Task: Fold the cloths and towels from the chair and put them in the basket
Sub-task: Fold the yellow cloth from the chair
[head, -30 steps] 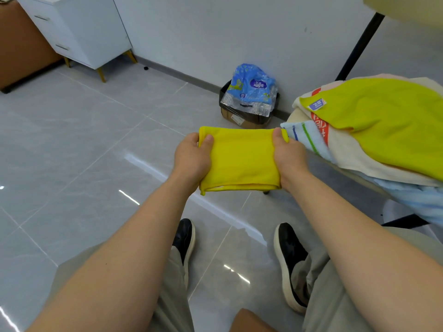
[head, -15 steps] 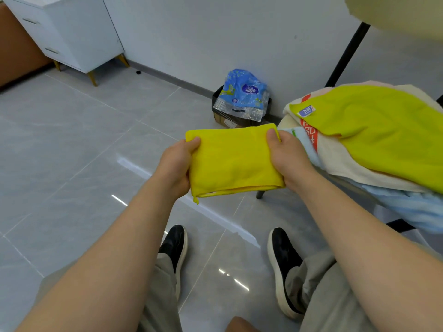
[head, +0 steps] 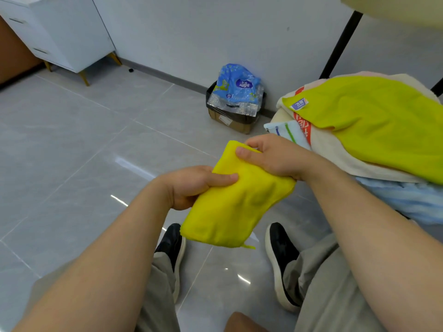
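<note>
While the folded yellow cloth hangs tilted in the air above the floor, the left hand pinches its near left edge, thumb pressed on top and fingers curled underneath. The right hand has its grip closed over the cloth's far upper corner. Just right of that grip, the pile of towels lies heaped.

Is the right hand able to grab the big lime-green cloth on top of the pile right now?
Probably not yet: the right hand is pinching the folded yellow cloth, as is the left hand. The lime-green cloth lies uncovered on top, close beside it, so once freed, likely yes.
</note>
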Demonstrator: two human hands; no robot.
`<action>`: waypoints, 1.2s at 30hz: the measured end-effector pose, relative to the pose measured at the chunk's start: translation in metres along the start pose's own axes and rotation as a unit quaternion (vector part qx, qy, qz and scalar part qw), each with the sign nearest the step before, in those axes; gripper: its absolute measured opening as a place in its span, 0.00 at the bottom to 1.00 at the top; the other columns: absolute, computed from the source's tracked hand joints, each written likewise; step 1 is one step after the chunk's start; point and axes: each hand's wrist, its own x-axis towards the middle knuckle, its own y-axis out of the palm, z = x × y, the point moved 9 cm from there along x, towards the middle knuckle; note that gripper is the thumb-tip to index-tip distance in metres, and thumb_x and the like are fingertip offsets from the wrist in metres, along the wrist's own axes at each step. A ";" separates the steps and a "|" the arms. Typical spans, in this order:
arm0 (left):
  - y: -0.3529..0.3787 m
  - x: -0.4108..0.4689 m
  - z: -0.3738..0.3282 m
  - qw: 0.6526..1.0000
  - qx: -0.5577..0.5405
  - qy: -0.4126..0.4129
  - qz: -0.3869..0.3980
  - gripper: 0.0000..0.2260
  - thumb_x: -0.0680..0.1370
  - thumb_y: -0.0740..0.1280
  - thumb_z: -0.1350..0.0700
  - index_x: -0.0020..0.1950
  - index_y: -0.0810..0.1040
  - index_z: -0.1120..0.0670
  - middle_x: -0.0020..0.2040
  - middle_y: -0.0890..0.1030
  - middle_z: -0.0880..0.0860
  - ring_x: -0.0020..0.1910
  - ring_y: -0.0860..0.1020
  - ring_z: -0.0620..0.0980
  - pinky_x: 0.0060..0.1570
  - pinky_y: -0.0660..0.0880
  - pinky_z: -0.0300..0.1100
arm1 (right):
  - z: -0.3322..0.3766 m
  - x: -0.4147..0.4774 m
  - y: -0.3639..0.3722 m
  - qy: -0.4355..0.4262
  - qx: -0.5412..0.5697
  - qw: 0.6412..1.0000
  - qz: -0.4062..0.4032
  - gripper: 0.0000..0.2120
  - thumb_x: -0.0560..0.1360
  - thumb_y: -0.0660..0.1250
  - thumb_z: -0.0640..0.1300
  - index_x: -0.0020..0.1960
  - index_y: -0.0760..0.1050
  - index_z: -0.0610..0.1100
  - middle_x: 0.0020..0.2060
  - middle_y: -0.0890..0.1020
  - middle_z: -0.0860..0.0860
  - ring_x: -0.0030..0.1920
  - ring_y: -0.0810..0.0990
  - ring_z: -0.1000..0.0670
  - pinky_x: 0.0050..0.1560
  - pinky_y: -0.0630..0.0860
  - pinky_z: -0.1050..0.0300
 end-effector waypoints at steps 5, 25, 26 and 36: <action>-0.018 -0.004 -0.008 0.998 -0.032 0.025 -0.048 0.24 0.75 0.68 0.49 0.68 0.75 0.58 0.61 0.82 0.60 0.60 0.80 0.62 0.63 0.74 0.61 | -0.031 -0.015 0.002 0.117 0.092 0.982 0.116 0.40 0.52 0.77 0.71 0.50 0.83 0.40 0.47 0.86 0.41 0.48 0.84 0.44 0.53 0.79 0.49; -0.055 -0.010 -0.018 0.955 -0.186 0.098 -0.207 0.20 0.78 0.68 0.48 0.66 0.75 0.57 0.58 0.83 0.59 0.56 0.82 0.61 0.57 0.77 0.61 | -0.030 -0.005 0.042 0.232 0.522 0.818 0.062 0.19 0.75 0.70 0.44 0.66 0.77 0.44 0.58 0.84 0.44 0.59 0.82 0.42 0.61 0.76 0.39; -0.055 -0.010 -0.018 0.957 -0.186 0.093 -0.204 0.20 0.79 0.68 0.49 0.67 0.75 0.57 0.58 0.83 0.59 0.56 0.82 0.60 0.57 0.77 0.60 | -0.032 -0.007 0.041 0.241 0.519 0.818 0.059 0.17 0.77 0.68 0.43 0.65 0.77 0.43 0.57 0.84 0.43 0.57 0.83 0.41 0.58 0.78 0.40; -0.056 -0.017 -0.016 0.964 -0.216 0.047 -0.145 0.16 0.81 0.62 0.60 0.68 0.74 0.61 0.60 0.82 0.61 0.56 0.82 0.60 0.51 0.80 0.58 | -0.036 -0.010 0.033 0.250 0.516 0.817 0.057 0.12 0.78 0.67 0.41 0.61 0.78 0.41 0.53 0.86 0.42 0.51 0.86 0.43 0.52 0.82 0.42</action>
